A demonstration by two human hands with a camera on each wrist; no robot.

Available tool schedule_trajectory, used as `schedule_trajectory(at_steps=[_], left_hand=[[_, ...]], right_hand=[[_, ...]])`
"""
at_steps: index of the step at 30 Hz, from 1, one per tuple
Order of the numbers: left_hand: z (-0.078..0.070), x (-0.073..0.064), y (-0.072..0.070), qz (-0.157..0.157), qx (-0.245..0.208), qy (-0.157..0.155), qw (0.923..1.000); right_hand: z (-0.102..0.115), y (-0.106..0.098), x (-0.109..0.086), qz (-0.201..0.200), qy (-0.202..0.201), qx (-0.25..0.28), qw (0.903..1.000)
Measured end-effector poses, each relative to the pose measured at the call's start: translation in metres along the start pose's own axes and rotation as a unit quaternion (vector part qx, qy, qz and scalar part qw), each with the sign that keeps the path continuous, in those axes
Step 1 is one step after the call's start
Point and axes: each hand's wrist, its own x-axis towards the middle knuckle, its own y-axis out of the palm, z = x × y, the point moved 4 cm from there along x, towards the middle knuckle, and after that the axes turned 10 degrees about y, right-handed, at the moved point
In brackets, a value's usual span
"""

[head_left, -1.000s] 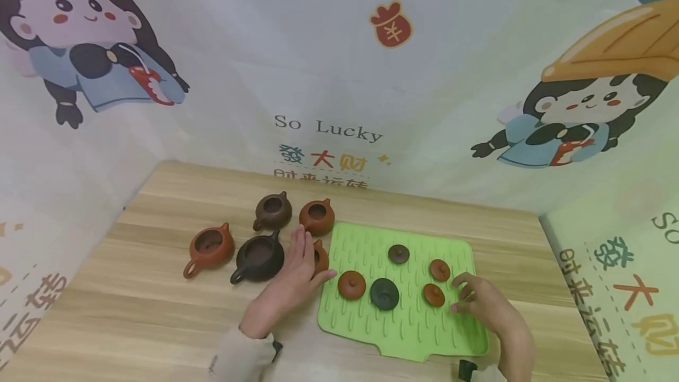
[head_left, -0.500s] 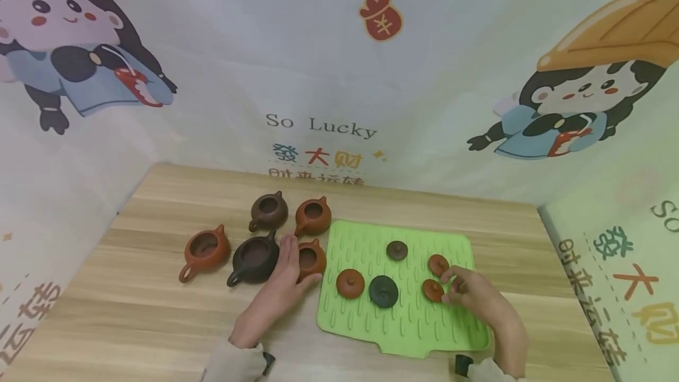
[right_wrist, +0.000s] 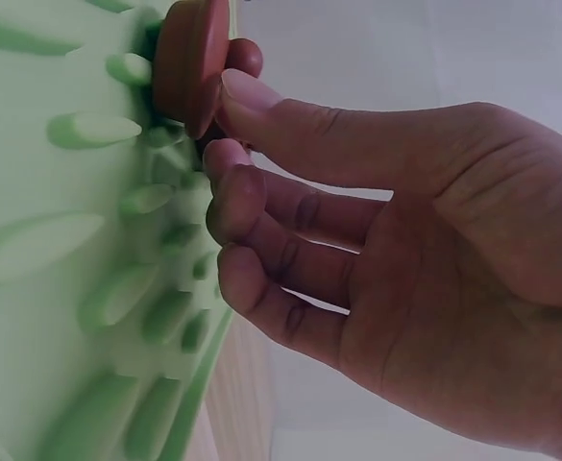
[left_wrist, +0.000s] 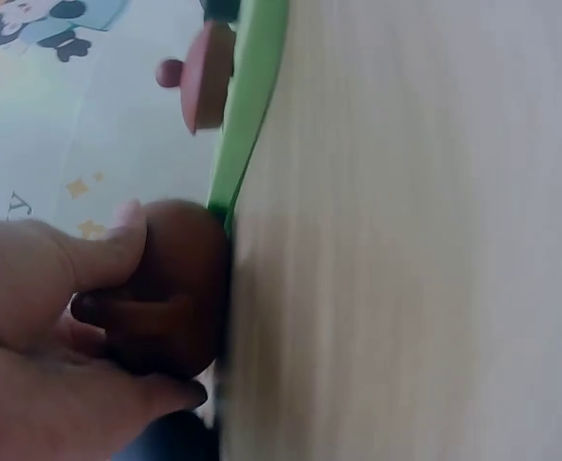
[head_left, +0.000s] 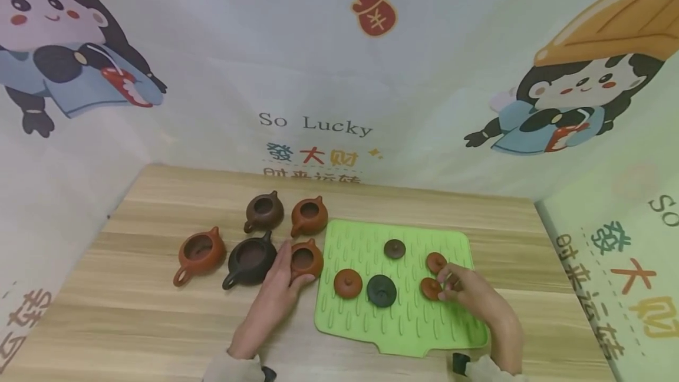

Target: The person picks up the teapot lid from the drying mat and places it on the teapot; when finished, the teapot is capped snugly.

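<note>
My left hand (head_left: 272,295) grips a small reddish-brown teapot (head_left: 315,259), thumb on one side and fingers on the other; the left wrist view shows the teapot (left_wrist: 180,279) between them. Over the right side of a green ribbed mat (head_left: 350,323), my right hand (head_left: 480,296) has its thumb and index finger at the edge of a small orange-brown teapot lid (head_left: 428,289). In the right wrist view the thumb touches the rim of that lid (right_wrist: 180,62), which is at the mat; the index fingertip is partly hidden. Another orange-brown lid (head_left: 435,262) lies just behind.
A larger reddish lid (head_left: 347,283), a black lid (head_left: 381,291) and a dark brown lid (head_left: 395,249) lie on the mat. Left of it stand lidless teapots: a black one (head_left: 249,276), a dark brown one (head_left: 273,217), an orange one (head_left: 318,217) and another orange one (head_left: 207,255).
My left hand has come down around the near small teapot. The right hand has moved left to the near orange-brown lid. The head view has shifted slightly.
</note>
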Motion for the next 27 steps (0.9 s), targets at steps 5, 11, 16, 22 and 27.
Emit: schedule_trajectory(at_steps=[5,11,16,22,27], left_hand=[[-0.003,-0.001,-0.001,-0.037,0.011,0.013,0.9992],[-0.004,-0.002,-0.001,-0.043,0.012,0.015,0.9989],[-0.005,-0.001,-0.003,-0.045,0.015,0.013,0.9988],[-0.007,-0.001,-0.003,-0.043,0.014,0.01,0.9989],[-0.01,-0.003,-0.004,-0.047,0.013,0.014,0.9987]], right_hand=[[-0.001,0.001,0.0,-0.002,0.004,0.0,1.0],[-0.003,0.003,0.002,-0.007,-0.011,0.005,0.9999],[0.0,0.003,0.005,-0.016,-0.031,-0.002,0.9994],[0.002,0.007,0.01,-0.008,-0.062,0.013,0.998],[0.003,0.01,0.01,-0.007,-0.105,0.028,0.994]])
